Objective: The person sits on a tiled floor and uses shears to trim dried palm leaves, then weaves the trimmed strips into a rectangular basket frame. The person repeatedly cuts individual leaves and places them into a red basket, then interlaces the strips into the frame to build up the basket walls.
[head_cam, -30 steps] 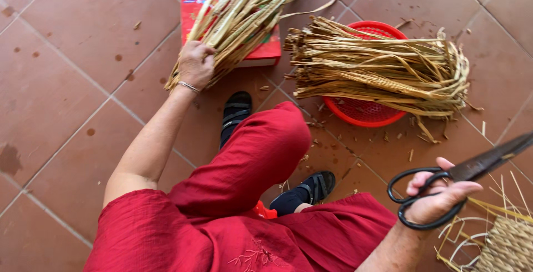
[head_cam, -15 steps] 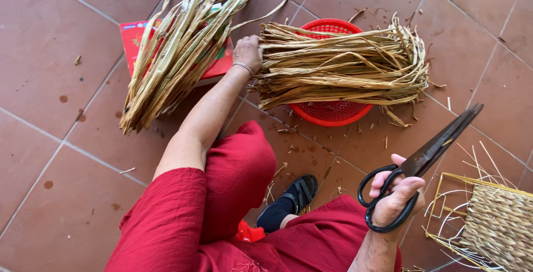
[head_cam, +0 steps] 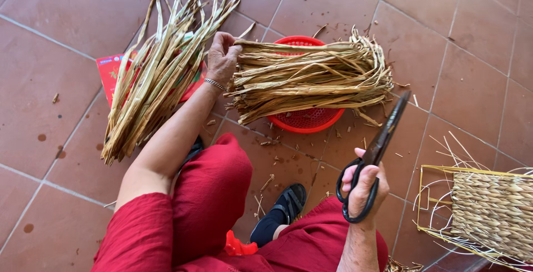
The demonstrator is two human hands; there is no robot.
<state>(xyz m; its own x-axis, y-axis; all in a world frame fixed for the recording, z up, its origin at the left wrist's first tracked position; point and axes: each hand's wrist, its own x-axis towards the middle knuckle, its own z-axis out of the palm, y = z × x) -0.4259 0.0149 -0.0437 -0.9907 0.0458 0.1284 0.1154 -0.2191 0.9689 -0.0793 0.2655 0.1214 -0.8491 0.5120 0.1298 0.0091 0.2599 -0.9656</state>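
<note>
Head view: your hands work dried reeds over a tiled floor, scissors held ready.

Your left hand (head_cam: 222,56) is closed on the near ends of the dried reed bundle (head_cam: 311,77), which lies across the red plastic basket (head_cam: 302,119); the bundle hides most of the basket, so only its rim and lower mesh show. A second sheaf of paler reeds (head_cam: 158,77) lies just beside that hand, over a red flat packet (head_cam: 114,72), most of it covered; its tips are cut off at the top edge. Your right hand (head_cam: 363,186) has its fingers curled through the loops of the black scissors (head_cam: 377,150), blades together and pointing up towards the bundle without touching it. At lower right, a half-woven basket on a yellow wire frame (head_cam: 491,211) runs out of view. Your red trousers hide the floor below.
</note>
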